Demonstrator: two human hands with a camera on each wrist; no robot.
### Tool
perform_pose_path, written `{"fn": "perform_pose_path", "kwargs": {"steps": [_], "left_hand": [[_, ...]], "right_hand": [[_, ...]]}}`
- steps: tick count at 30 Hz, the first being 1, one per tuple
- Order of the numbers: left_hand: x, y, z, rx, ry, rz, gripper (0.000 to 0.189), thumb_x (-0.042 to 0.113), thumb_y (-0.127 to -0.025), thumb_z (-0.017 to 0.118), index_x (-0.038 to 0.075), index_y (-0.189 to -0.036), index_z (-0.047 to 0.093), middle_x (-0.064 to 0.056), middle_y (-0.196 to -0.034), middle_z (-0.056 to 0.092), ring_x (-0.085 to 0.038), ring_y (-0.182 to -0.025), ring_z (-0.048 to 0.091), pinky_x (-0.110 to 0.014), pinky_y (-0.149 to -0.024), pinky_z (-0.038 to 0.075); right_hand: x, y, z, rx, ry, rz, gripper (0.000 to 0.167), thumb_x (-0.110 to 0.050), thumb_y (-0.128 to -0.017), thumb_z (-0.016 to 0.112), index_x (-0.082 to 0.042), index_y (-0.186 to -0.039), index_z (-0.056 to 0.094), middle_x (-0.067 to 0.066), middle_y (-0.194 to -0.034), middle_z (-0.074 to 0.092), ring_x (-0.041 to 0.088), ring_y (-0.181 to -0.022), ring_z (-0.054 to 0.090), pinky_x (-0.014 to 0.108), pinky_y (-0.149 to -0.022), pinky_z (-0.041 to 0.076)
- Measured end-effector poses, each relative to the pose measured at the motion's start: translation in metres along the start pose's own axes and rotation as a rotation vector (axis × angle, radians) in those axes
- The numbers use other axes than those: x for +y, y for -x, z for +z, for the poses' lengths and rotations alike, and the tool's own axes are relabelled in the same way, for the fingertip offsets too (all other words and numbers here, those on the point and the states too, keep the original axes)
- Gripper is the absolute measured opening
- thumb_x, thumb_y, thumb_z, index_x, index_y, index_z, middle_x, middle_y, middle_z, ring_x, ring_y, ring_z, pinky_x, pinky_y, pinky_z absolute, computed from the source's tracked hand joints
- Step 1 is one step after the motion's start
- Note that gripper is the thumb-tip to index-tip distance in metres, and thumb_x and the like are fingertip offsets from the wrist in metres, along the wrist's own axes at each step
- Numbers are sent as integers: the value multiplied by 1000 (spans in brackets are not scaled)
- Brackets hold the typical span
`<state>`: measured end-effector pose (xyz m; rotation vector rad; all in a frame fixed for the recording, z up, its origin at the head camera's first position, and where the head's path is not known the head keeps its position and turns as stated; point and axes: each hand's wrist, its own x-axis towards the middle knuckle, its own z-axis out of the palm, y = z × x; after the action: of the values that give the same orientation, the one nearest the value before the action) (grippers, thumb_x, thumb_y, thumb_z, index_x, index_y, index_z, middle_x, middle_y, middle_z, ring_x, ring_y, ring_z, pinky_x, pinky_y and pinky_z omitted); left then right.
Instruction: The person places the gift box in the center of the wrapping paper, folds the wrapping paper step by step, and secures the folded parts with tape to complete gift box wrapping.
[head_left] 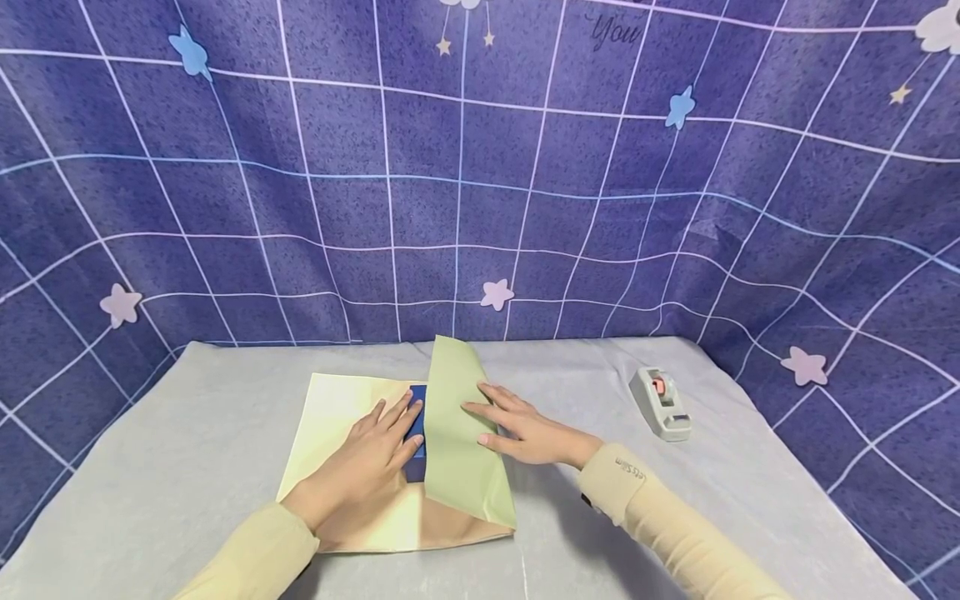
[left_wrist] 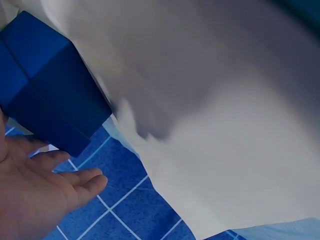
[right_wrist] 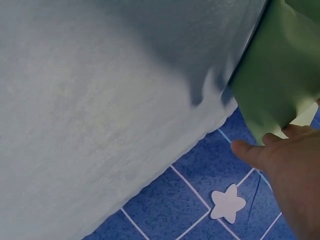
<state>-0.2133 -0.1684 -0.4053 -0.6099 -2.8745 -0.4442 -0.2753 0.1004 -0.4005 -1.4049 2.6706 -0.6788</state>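
Two hands on this one, both grips spread and pinching nothing: my left hand (head_left: 367,467) at the blue box (left_wrist: 55,77), my right hand (head_left: 528,432) against the green flap (head_left: 453,454) of the paper (head_left: 330,417). Box sits on the paper, roughly midway between the desk's (head_left: 585,371) side edges. My guess: box is stiff and light, so hold opposite sides; paper's thin and creases easily, so take its edge.

And there on your right sits the pale tape dispenser (head_left: 666,417), alone on the light grey cloth (head_left: 165,467), while straight ahead of you hangs the gridded blue-purple backdrop (head_left: 420,217), sporting a pinkish star (head_left: 497,294) low down, a blue star (head_left: 680,108) higher up, and the word "You" (head_left: 617,32) near the top!
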Motion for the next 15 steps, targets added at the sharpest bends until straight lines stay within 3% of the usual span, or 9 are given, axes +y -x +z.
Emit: {"fn": "perform_pose_path", "kwargs": {"steps": [7, 15], "left_hand": [[-1, 2, 0, 19, 7, -10, 50, 38, -99, 30, 12, -142, 34, -9, -150, 26, -46, -133, 24, -60, -102, 25], [4, 0, 0, 30, 38, -56, 60, 50, -97, 26, 10, -140, 37, -9, -150, 27, -46, -132, 26, -61, -101, 25]], "right_hand": [[-4, -1, -1, -41, -21, 34, 49, -44, -95, 41, -29, -141, 34, 10, -154, 7, 29, -142, 5, 54, -111, 14], [-3, 0, -2, -45, -48, 18, 56, -48, -90, 48, -30, -141, 33, 12, -154, 6, 35, -141, 5, 57, -109, 16]]}}
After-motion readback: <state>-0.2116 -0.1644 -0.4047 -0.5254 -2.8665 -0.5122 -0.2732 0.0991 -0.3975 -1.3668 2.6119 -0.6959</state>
